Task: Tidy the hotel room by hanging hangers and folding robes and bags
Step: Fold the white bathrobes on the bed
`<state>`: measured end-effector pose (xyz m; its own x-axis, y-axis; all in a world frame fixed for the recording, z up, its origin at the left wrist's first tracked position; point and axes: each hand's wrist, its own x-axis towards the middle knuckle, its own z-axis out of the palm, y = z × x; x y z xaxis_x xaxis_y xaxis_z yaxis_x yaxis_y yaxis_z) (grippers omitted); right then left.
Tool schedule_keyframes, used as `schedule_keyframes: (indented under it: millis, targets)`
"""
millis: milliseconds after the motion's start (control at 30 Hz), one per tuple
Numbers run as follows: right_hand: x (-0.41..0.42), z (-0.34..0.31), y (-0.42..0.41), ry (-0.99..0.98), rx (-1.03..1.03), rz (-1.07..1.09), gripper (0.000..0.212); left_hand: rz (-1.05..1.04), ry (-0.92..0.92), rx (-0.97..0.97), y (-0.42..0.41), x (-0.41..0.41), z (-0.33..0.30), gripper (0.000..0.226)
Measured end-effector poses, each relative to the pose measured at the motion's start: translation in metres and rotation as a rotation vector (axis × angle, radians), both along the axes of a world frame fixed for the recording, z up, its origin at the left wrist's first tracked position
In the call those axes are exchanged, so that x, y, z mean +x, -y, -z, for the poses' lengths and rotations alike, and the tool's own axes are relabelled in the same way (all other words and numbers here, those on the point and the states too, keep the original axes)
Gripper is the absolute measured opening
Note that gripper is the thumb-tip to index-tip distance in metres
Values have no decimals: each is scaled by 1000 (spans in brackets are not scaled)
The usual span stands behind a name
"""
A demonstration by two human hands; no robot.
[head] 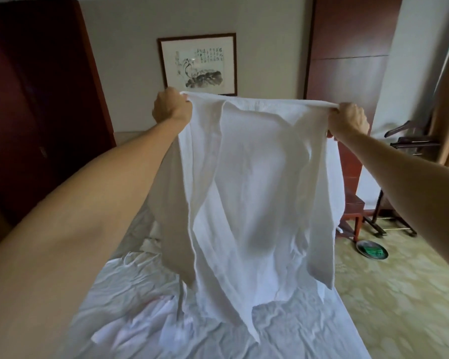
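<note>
Now | robe hung at 12 o'clock over bed | left hand and right hand each gripped a shoulder | advice: keep shoulders level, lower flat before folding.

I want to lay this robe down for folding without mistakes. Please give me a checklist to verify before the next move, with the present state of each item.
1. Left hand grips one top corner of the white cotton robe: ok.
2. Right hand grips the other top corner: ok.
3. Top edge pulled straight between the hands: ok.
4. Robe hangs free of the wrinkled white bed sheet: not ok, the lower hem seems to touch it.
5. Landing area free: not ok, crumpled white cloth lies on the sheet at lower left.
6. Sleeves flat, not twisted: cannot tell.
</note>
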<state>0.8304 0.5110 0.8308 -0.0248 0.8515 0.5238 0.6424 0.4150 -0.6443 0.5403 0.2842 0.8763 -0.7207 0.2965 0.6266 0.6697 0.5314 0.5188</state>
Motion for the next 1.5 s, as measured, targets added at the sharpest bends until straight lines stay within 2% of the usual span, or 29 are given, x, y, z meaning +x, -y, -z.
schedule_keyframes:
  millis: [267,467,633,833,1000,1067,1267,1500]
  targets:
    - [5,28,45,-123,-82,-39,37,82,223,105,20,9,35,32]
    - [-14,57,31,-188,-139,-17,47,119,269,130,4,-1,70,34]
    - [-35,91,-18,-185,-175,20,47,117,291,118,-54,-23,106,33]
    - [-71,151,-130,-181,-224,45,48,94,333,112,-178,-63,162,36]
    - [-109,214,-240,-162,-323,18,35,113,532,156,-322,-153,254,52]
    - [-126,241,-278,-149,-357,5,37,95,563,130,-364,-180,297,50]
    - [-162,338,-359,-120,-495,2,43,117,619,-6,-415,-186,394,39]
    - [-156,443,-373,-127,-607,-24,46,148,699,-55,-408,-178,497,31]
